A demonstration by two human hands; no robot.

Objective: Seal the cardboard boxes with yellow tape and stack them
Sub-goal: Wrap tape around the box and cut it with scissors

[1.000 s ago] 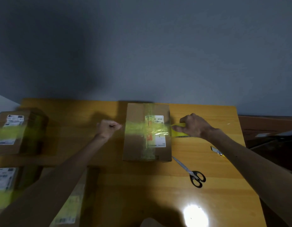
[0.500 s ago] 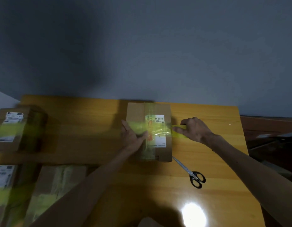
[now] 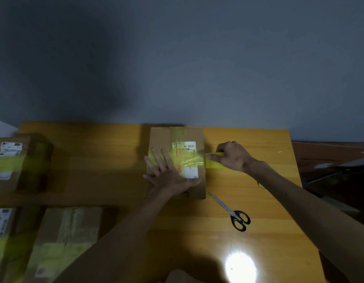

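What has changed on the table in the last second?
The left hand moved right, from beside the cardboard box onto its top, and now presses flat on it. The right hand still grips the yellow tape at the box's right edge; the scissors have not moved.

On my feed I saw the person's left hand (image 3: 167, 174) and right hand (image 3: 232, 158), both bare. The left forearm (image 3: 120, 231) and right forearm (image 3: 299, 201) were long, lean and uncovered to the frame's edge, with knuckles and tendons showing faintly in the dim light.
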